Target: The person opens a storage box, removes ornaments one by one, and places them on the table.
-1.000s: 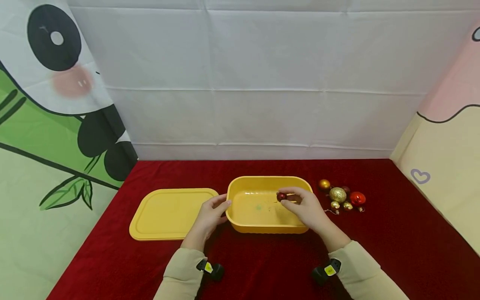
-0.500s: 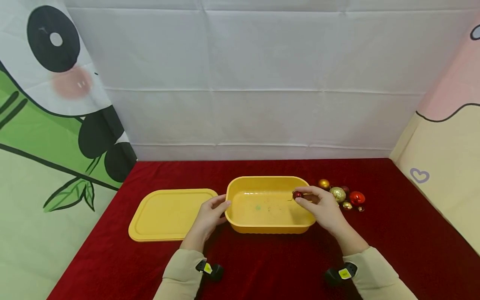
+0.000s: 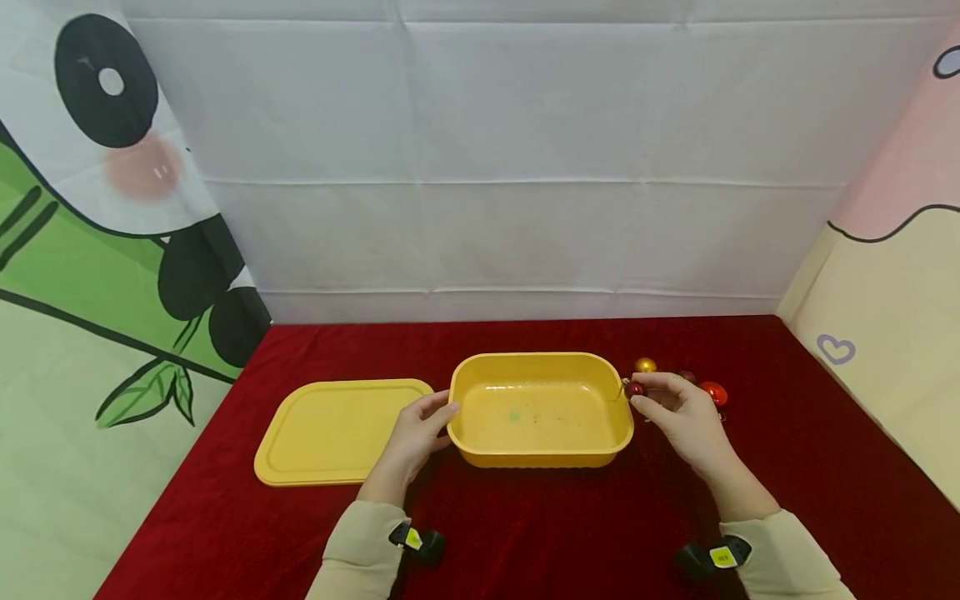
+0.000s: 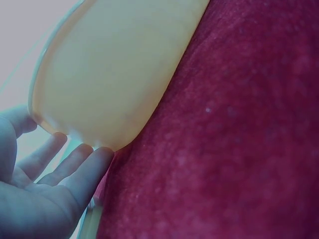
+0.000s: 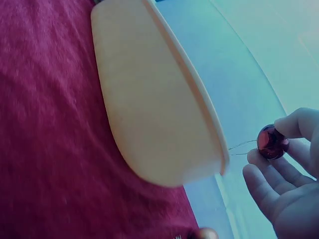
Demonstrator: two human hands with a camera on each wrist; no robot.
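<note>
A small dark red bauble (image 5: 271, 142) with a thin string loop is pinched between the thumb and fingers of my right hand (image 3: 686, 417), just outside the right rim of the yellow plastic box (image 3: 542, 458). My left hand (image 3: 412, 433) holds the box's left end, its thumb at the rim and its fingertips against the outer wall, as the left wrist view also shows. No baubles show inside the box. Beyond my right hand lie a gold bauble (image 3: 645, 365) and a bright red bauble (image 3: 714, 392). The hand hides others of that group.
A flat yellow lid (image 3: 341, 433) lies left of the box, close to my left hand. Red cloth (image 3: 540, 533) covers the table. A white fabric backdrop (image 3: 525, 167) stands behind it, with printed cloth at both sides.
My right hand has moved right with the dark red bauble, from over the box to outside its right rim. It now covers several of the loose baubles. My left hand stays at the box.
</note>
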